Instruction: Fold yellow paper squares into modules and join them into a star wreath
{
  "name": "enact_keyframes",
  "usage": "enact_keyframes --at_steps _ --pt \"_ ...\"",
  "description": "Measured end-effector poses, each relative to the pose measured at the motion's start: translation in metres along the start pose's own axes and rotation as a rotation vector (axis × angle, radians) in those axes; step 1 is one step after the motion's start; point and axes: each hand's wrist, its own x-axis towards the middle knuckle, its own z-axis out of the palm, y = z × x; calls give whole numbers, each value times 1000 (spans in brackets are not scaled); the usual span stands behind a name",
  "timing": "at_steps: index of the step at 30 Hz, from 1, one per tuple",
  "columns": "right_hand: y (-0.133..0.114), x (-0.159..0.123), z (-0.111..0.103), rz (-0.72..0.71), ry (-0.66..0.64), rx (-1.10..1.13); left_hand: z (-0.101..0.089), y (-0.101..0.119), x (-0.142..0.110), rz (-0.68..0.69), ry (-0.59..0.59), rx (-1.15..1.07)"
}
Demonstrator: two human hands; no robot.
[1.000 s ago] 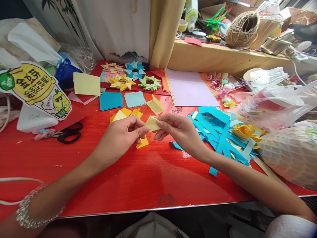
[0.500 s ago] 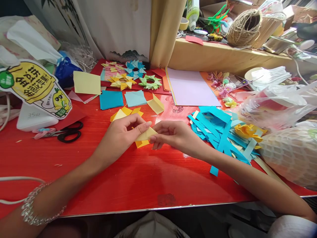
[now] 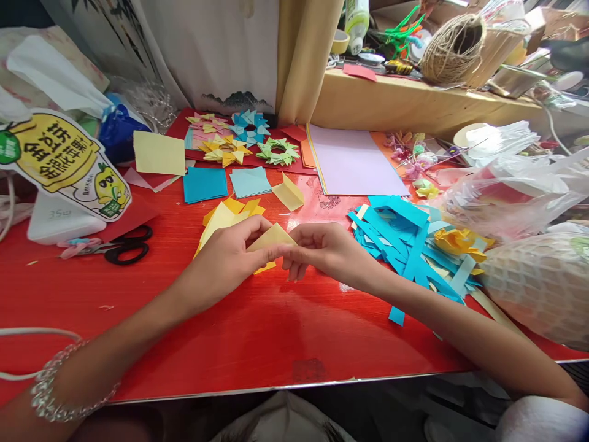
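Between my two hands, a small folded piece of pale yellow paper (image 3: 275, 235) is held above the table, its peak pointing away from me. My left hand (image 3: 234, 248) grips its left and near side, the thumb lying along the lower edge. My right hand (image 3: 317, 245) pinches the right corner, and the thumb tips meet there. Yellow and orange folded papers (image 3: 221, 218) lie behind and partly under my left hand. Farther back are a creased pale yellow paper (image 3: 288, 191), a light blue paper stack (image 3: 251, 183) and a darker blue stack (image 3: 205, 185).
Blue paper strips (image 3: 405, 245) are heaped to the right, beside a netted bag (image 3: 538, 288). Black-handled scissors (image 3: 126, 245) lie left. Finished folded paper rings (image 3: 225, 150) and lilac sheets (image 3: 356, 161) are at the back. A twine roll (image 3: 453, 52) stands on the shelf.
The folded paper has been turned between my fingers, and its peak now points away. My left thumb has slid right along its near edge to meet the right thumb.
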Motion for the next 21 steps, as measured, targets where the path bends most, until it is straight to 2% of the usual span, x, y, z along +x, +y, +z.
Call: enact_keyframes --at_steps 5,12,21 --pt "-1 1 -2 -21 4 -25 -1 -1 2 -30 7 -57" --pt "-12 5 -9 63 -14 26 -3 2 3 -20 30 -115" --pt "-10 4 -13 -22 47 -56 -8 3 2 -36 47 -99"
